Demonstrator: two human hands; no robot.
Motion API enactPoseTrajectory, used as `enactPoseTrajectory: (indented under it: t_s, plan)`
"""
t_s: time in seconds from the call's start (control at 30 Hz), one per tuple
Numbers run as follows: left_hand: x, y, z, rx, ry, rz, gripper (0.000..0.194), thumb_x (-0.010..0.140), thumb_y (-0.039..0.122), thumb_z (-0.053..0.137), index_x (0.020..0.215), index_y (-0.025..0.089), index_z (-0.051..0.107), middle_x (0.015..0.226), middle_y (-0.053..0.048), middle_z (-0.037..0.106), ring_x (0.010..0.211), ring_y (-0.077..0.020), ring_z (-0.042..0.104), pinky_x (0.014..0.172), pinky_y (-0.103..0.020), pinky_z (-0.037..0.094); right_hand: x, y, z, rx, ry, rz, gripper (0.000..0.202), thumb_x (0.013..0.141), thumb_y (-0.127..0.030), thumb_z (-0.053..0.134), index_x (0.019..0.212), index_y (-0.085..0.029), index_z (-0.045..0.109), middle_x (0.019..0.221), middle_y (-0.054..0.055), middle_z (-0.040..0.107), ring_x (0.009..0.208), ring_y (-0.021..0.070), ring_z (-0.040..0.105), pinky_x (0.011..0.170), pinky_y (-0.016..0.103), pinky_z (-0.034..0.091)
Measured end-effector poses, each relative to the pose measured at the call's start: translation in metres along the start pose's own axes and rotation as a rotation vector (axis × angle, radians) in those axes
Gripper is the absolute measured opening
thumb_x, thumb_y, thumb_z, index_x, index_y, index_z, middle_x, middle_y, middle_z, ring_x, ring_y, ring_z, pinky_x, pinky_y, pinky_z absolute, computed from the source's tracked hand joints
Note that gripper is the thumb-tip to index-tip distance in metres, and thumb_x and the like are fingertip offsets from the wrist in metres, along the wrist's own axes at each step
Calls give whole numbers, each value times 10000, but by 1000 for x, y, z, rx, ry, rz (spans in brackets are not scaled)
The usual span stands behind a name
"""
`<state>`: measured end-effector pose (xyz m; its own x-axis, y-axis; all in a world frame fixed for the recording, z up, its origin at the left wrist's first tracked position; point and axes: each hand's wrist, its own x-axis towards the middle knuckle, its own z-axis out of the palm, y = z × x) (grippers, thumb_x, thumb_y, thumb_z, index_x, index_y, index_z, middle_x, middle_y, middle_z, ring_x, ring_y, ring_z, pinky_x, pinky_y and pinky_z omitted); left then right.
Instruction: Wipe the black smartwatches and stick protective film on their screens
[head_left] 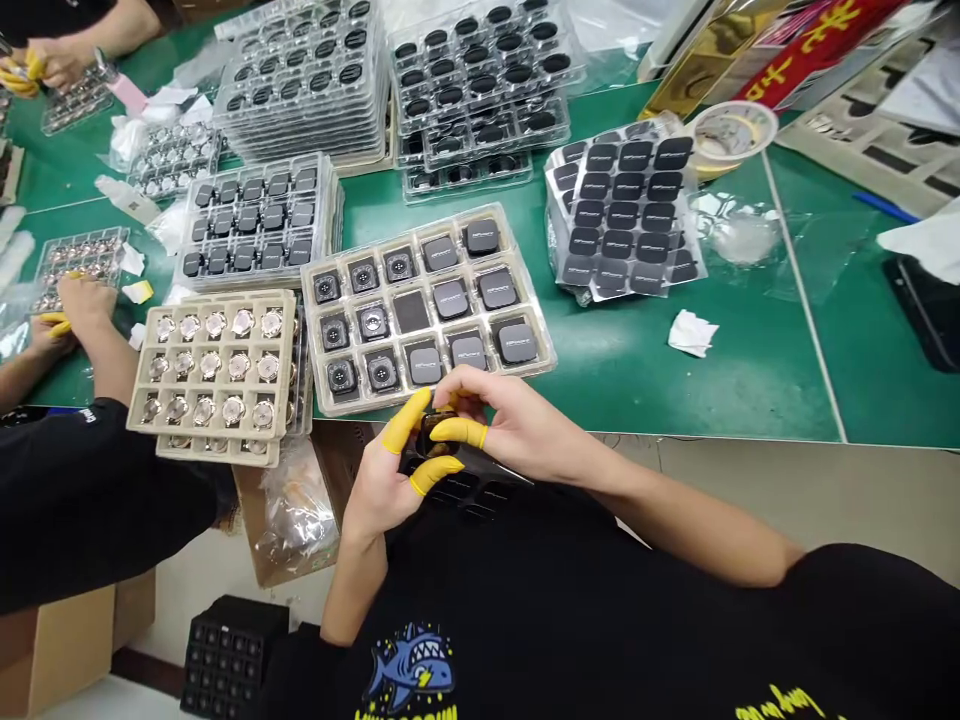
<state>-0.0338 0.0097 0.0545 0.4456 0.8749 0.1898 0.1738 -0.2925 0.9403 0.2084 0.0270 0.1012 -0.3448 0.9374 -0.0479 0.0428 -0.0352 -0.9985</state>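
Note:
Both my hands are at the table's front edge, wearing yellow finger cots. Between them is a dark square smartwatch case (438, 432), partly hidden by the fingers. My left hand (384, 482) grips its left side with thumb and finger. My right hand (517, 424) pinches it from the right and above. Just beyond lies a beige tray (411, 312) of square watch cases. Some show round sensor backs, others carry dark square labels, and one middle pocket is bare. A sheet of dark labels (476, 492) lies on my lap below the hands.
Label sheets (622, 215) lie right of the tray, near a tape roll (731, 135). Stacked clear trays (304, 75) stand behind. Trays of round watches (214, 365) sit at left, beside a co-worker's arm (105, 325). A cardboard box (262, 530) is under the table edge.

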Motion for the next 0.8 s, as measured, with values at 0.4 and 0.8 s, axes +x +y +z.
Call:
enactPoseTrajectory:
  t_s: [0.4,0.8]
  plan:
    - [11,-12,2,55,51,72,698,823,592,1046,1385,237,834,1115,-78,917,901,-231,891,847,-328,756,-9,-2,-1,-257,20,-231,134,1104,-189,684,997,-267,662,1077,54,744,1001,239,660,889,379,555]
    - [11,-25,2,-322,424,-92,705,549,406,1207,1179,253,929,1005,-15,929,795,-196,887,773,-256,775,-94,61,-261,-586,1119,314,187,841,-184,819,881,-247,647,879,43,690,831,240,667,818,422,581]
